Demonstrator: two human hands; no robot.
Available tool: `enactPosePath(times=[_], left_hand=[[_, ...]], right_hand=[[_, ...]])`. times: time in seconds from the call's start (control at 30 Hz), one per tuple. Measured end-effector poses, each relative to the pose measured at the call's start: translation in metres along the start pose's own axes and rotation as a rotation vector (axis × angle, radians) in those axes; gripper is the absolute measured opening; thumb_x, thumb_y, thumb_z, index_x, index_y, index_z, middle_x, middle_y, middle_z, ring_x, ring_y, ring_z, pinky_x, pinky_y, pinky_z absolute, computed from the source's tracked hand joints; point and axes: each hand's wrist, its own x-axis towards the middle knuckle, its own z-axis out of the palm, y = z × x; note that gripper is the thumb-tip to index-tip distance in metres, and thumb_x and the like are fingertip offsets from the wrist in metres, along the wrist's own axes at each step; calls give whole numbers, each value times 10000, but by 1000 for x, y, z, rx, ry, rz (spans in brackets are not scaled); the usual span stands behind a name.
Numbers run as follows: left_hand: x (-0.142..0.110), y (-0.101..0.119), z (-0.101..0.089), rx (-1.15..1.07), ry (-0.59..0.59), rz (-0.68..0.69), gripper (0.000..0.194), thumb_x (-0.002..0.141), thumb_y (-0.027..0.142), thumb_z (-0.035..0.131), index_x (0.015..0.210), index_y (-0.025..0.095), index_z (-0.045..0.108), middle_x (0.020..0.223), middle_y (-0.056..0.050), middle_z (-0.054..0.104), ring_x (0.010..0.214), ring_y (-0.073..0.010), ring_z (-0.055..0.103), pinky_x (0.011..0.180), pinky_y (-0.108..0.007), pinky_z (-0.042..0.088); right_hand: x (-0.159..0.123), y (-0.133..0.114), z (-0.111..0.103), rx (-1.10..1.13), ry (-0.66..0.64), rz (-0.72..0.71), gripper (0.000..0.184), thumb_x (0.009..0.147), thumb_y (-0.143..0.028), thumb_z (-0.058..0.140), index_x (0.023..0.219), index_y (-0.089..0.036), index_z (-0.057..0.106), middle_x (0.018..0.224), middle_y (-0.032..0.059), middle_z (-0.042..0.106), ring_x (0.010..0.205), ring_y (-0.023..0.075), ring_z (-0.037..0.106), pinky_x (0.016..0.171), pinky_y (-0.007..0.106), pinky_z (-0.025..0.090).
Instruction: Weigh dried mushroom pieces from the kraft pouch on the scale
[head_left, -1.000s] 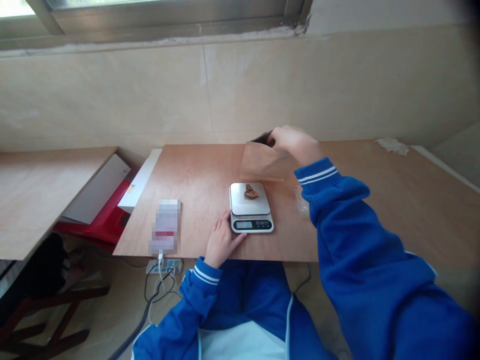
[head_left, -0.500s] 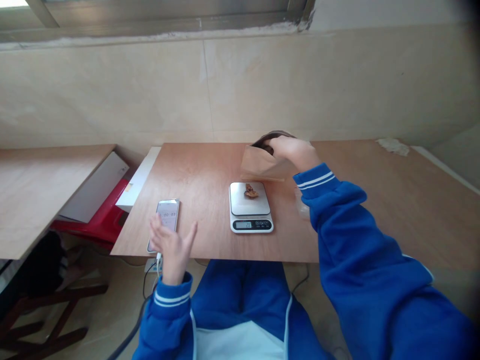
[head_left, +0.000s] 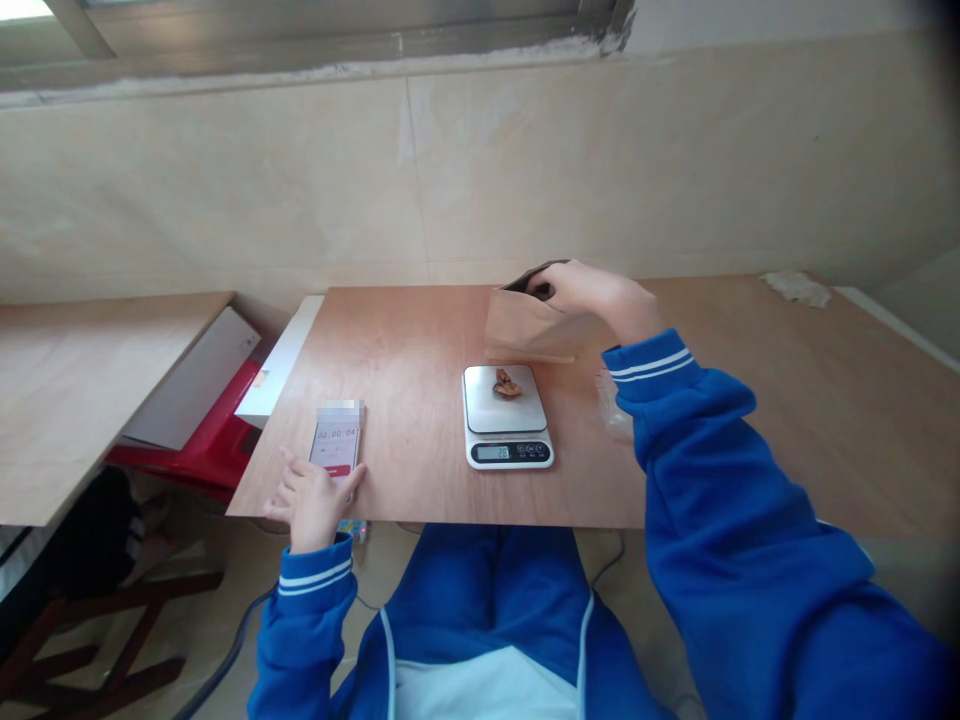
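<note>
My right hand (head_left: 581,292) reaches into the mouth of a brown paper bag (head_left: 529,330) at the table's far edge. Its fingers look curled, with the tips out of sight inside the bag. In front of the bag stands a white digital kitchen scale (head_left: 508,452) with a steel plate. A few brown, wrinkled dried pieces (head_left: 507,384) rest on the plate, and the display seems to show 28. My left hand (head_left: 315,500) lies open with spread fingers over the lower end of a phone (head_left: 337,440), whose screen shows a running timer at 00:00:04.
A clear plastic bag (head_left: 613,405) lies right of the scale, partly behind my right sleeve. Some crumpled whitish material (head_left: 796,288) is at the far right. Left of the table (head_left: 420,440) are a red stool (head_left: 202,440) and another table (head_left: 90,370), with part of a person below it.
My left hand has come down from its raised position to the phone's lower end. The timer has gone from 03 to 04. My right hand stays at the bag, drawn slightly rightward.
</note>
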Motion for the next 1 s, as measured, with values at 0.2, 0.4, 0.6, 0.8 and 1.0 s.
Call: enactPosePath(times=[0.2, 0.4, 0.6, 0.8, 1.0], left_hand=[[2, 2, -5, 2, -8, -3, 1080, 735, 543, 602, 1461, -63, 80, 1305, -376, 452, 1197, -492, 465, 926, -636, 316], [11, -9, -6, -27, 12, -47, 1071, 718, 551, 574, 1452, -75, 107, 1356, -384, 403, 1235, -512, 426, 937, -657, 298], [27, -25, -10, -42, -10, -119, 1148, 709, 596, 578, 1456, -98, 49, 1374, -410, 360, 1275, -529, 378, 933, -658, 304], [30, -26, -10, -43, 54, -118, 1135, 718, 610, 582, 1468, -54, 49, 1359, -391, 371, 1240, -529, 397, 919, -692, 286], [-12, 12, 2, -299, 153, 283, 649, 879, 446, 488, 1399, 90, 334, 1373, -231, 442, 1302, -368, 401, 1071, -573, 266]], right_hand=[[-1, -12, -15, -69, -162, 19, 306, 804, -205, 581, 1073, -247, 721, 1086, 49, 713, 892, 224, 663, 714, 286, 480], [-3, -11, -22, -99, -169, -30, 369, 790, -147, 533, 1104, -226, 710, 1086, 54, 713, 893, 218, 658, 704, 273, 463], [-8, -11, -30, -27, -241, -11, 395, 735, -150, 574, 1104, -217, 697, 1005, 29, 726, 812, 190, 651, 631, 246, 449], [-12, -7, -32, -20, -148, -12, 302, 761, -125, 574, 1016, -198, 719, 874, 22, 719, 746, 168, 636, 620, 234, 432], [-20, -6, -29, 22, 157, -45, 195, 840, -195, 577, 953, -226, 732, 906, 26, 697, 862, 208, 624, 780, 294, 461]])
